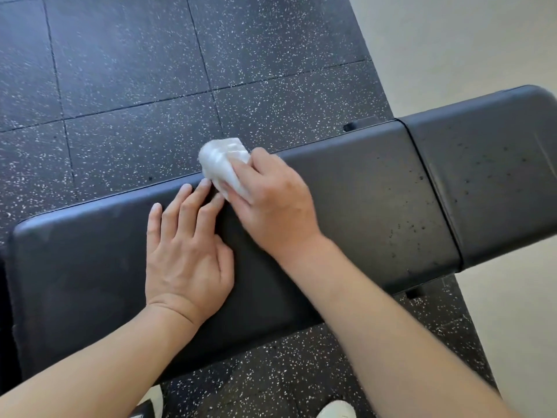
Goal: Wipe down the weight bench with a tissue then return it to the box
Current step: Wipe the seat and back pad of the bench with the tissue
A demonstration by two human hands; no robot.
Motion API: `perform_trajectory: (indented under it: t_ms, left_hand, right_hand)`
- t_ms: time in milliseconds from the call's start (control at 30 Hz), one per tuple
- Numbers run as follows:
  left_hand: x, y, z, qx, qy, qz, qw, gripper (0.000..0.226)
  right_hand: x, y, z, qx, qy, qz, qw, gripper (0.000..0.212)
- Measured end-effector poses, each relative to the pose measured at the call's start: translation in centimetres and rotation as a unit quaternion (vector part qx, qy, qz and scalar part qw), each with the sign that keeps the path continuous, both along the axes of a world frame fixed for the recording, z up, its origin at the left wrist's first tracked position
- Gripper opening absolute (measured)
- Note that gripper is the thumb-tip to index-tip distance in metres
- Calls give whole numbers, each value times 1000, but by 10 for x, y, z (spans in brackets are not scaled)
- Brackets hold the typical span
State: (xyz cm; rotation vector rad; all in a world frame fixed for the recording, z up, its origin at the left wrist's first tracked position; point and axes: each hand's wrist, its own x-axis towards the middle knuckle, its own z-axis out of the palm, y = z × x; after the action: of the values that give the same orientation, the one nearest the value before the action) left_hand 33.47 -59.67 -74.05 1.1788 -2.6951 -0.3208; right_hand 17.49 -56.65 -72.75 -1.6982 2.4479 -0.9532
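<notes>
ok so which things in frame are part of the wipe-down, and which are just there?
Part of the job:
- tissue, crumpled, gripped by the right hand at the bench's far edge
- weight bench, black padded top
- left hand, flat on the pad

Just there:
- speckled rubber floor
- white shoes at bottom edge
- tissue box: not in view

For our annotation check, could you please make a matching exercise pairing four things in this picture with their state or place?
Things:
1. left hand
2. right hand
3. tissue
4. smaller bench pad

States or places:
A. crumpled and white, at the far edge of the long pad
B. lying flat on the long pad, fingers straight
C. speckled with dark spots, untouched by either hand
D. gripping the wad and pressing it on the bench

Pairs: 1-B, 2-D, 3-A, 4-C
</notes>
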Motion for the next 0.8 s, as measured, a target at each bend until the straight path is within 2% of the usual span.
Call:
perform_trajectory:
  t_ms: [67,100,167,233,333,400,500,600,667,733,800]
  left_hand:
    - [1,-1,-1,-3,-1,-1,1000,62]
    - [1,-1,-1,-4,-2,0,1000,61]
    - [1,0,0,-4,-5,1,1000,61]
    - [0,1,0,-1,-5,1,1000,60]
    - [2,0,-1,2,-4,1,1000,60]
    - [2,0,0,0,-5,1,1000,59]
    - [1,0,0,-1,0,1,1000,60]
    - [1,0,-1,1,4,2,1000,63]
    - [1,0,-1,-1,8,4,1000,63]
    - [1,1,-1,-5,7,5,1000,61]
    - [1,1,-2,-5,7,4,1000,60]
  right_hand:
    - [-32,30,-1,-4,24,38,999,32]
    - [-52,45,-3,1,29,26,999,37]
    - [-88,69,-7,19,18,-64,998,39]
    - [-105,76,-10,30,3,-172,985,32]
    - [-87,55,-11,44,9,-292,955,29]
    - [-61,32,-8,31,-3,-332,943,27]
    - [-15,4,-7,23,8,-263,965,24]
    - [17,-1,-5,18,19,-109,994,24]
    - [12,14,-4,12,22,-31,999,25]
    - [-13,39,-5,6,39,-15,999,26]
    - [-48,71,-7,11,40,-70,997,29]
